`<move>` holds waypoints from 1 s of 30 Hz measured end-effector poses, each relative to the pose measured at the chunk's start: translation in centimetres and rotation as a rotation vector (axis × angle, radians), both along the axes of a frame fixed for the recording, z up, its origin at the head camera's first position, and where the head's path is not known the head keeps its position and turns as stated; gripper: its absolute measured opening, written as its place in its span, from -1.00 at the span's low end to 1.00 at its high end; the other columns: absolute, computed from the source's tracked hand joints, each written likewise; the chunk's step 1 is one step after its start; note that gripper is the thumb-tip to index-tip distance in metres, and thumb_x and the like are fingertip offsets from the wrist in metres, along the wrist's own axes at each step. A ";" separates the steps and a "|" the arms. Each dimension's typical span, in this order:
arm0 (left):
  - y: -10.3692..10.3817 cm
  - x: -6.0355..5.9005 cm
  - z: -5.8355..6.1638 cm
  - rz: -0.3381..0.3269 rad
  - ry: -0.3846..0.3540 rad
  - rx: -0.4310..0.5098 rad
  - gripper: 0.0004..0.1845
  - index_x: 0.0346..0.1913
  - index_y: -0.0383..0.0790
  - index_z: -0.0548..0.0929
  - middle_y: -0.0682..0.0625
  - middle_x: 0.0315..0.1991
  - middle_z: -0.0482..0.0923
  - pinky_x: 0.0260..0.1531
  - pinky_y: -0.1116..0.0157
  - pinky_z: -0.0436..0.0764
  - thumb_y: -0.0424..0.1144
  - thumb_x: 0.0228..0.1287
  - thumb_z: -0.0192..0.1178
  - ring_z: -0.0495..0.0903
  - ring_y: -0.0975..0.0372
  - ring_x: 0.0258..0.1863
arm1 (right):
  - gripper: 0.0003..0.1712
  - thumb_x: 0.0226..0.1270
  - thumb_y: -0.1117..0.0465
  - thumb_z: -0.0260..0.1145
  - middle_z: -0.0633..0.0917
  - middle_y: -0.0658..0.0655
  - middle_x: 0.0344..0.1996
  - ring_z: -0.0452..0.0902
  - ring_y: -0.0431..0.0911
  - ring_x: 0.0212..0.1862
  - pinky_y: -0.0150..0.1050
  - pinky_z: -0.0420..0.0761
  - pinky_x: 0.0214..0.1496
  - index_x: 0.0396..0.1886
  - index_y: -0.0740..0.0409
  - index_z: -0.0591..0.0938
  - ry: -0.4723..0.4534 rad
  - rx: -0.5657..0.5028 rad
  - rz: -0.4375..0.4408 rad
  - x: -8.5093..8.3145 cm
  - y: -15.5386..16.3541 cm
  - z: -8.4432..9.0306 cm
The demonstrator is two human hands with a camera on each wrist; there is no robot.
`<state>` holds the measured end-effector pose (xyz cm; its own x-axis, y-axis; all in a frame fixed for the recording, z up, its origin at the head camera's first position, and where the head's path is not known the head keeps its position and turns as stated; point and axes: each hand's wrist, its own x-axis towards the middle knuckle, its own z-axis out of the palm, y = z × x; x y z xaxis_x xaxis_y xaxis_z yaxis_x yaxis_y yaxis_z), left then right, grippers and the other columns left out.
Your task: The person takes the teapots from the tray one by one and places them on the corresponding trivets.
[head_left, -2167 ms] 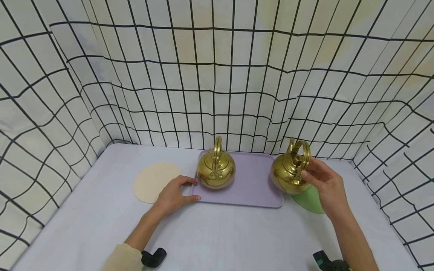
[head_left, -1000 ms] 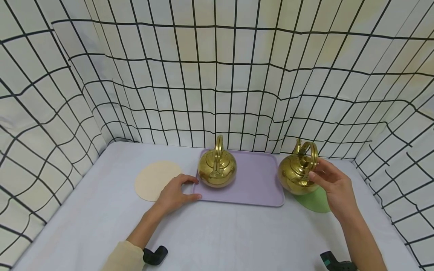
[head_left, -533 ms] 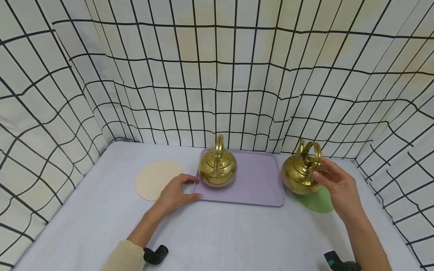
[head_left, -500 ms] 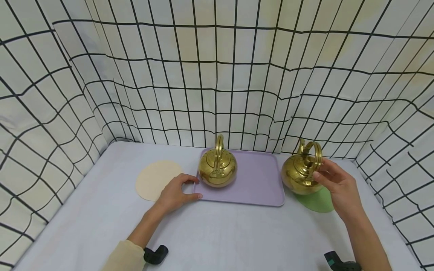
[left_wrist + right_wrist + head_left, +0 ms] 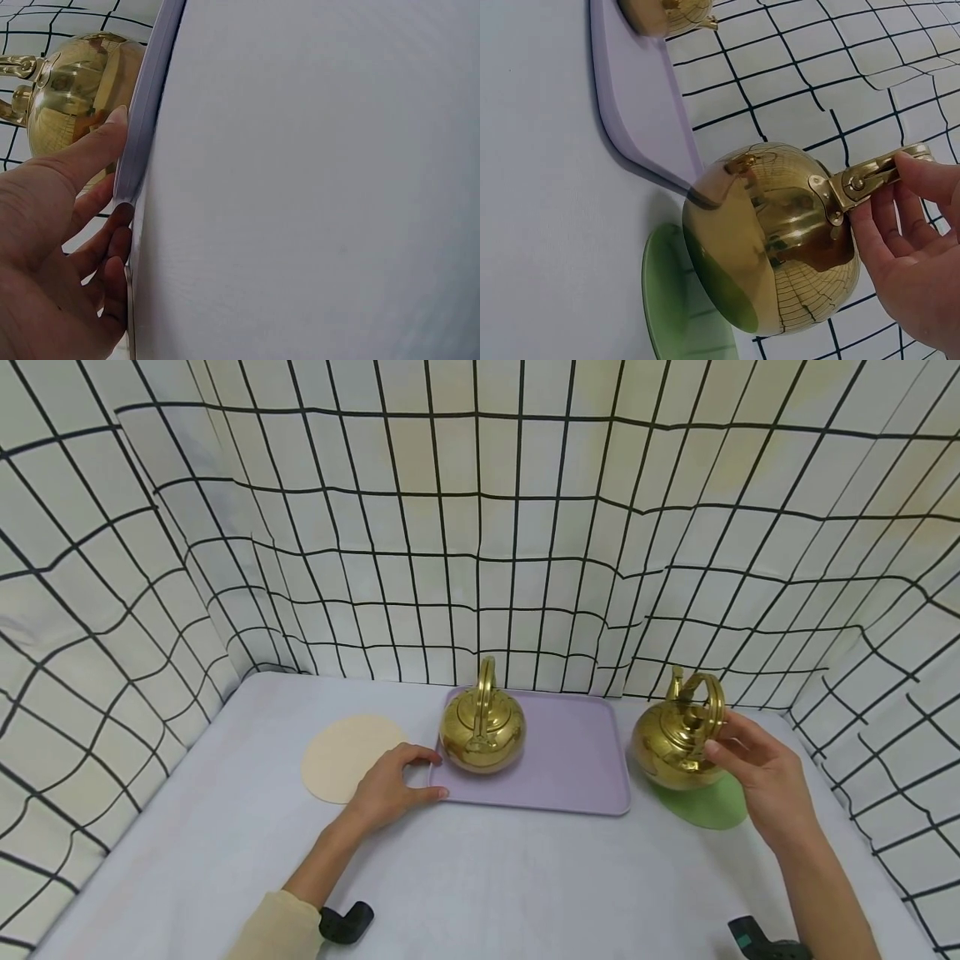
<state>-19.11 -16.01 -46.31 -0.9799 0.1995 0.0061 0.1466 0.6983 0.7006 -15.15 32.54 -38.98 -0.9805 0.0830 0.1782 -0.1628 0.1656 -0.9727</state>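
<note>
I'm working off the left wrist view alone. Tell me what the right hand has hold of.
Observer: The right hand holds a second golden kettle by its arched handle.
Operator: Name whatever shows below that one.
Observer: In the head view, a green disc, its far part hidden by the kettle.
Operator: Now place the kettle I can see, the first kettle, on its tray.
Observer: The head view has the first kettle near the left end of the lilac tray.
</note>
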 end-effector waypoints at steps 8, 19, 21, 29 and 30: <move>0.0 0.0 0.0 -0.004 -0.005 0.007 -0.48 0.16 -0.09 0.71 -0.13 0.26 0.64 0.45 -0.13 0.45 -0.07 0.13 0.58 0.52 -0.08 0.39 | -0.37 0.44 0.36 0.38 0.69 -0.20 0.06 0.62 -0.42 0.11 -0.67 0.57 0.07 0.48 0.19 0.49 0.034 -0.013 0.035 0.1 0.8 -0.2; 0.0 0.0 -0.1 0.003 -0.012 0.009 -0.48 0.16 -0.07 0.71 -0.12 0.27 0.63 0.46 -0.14 0.44 -0.06 0.14 0.58 0.51 -0.08 0.40 | -0.38 0.45 0.41 0.33 0.68 -0.19 0.11 0.59 -0.39 0.15 -0.67 0.56 0.10 0.48 0.21 0.48 0.059 -0.021 0.066 0.1 1.7 -0.4; 0.0 0.0 -0.1 0.007 -0.015 0.010 -0.48 0.16 -0.06 0.71 -0.12 0.27 0.63 0.46 -0.14 0.43 -0.05 0.13 0.58 0.50 -0.08 0.41 | -0.38 0.45 0.43 0.32 0.67 -0.18 0.12 0.58 -0.38 0.16 -0.67 0.55 0.11 0.48 0.22 0.48 0.065 -0.025 0.073 0.1 1.9 -0.5; 0.0 -0.1 0.0 0.010 -0.014 0.009 -0.48 0.15 -0.06 0.71 -0.11 0.26 0.64 0.46 -0.14 0.44 -0.06 0.13 0.58 0.51 -0.07 0.40 | -0.38 0.46 0.46 0.29 0.64 -0.14 0.18 0.57 -0.35 0.17 -0.67 0.53 0.13 0.49 0.26 0.45 0.070 -0.042 0.093 0.3 2.5 -0.6; 0.0 -0.1 0.0 0.010 -0.015 0.010 -0.48 0.15 -0.06 0.71 -0.11 0.26 0.64 0.46 -0.14 0.44 -0.06 0.13 0.58 0.51 -0.07 0.40 | -0.38 0.47 0.45 0.29 0.64 -0.14 0.18 0.56 -0.35 0.17 -0.67 0.52 0.12 0.49 0.25 0.45 0.068 -0.040 0.092 0.4 2.6 -0.7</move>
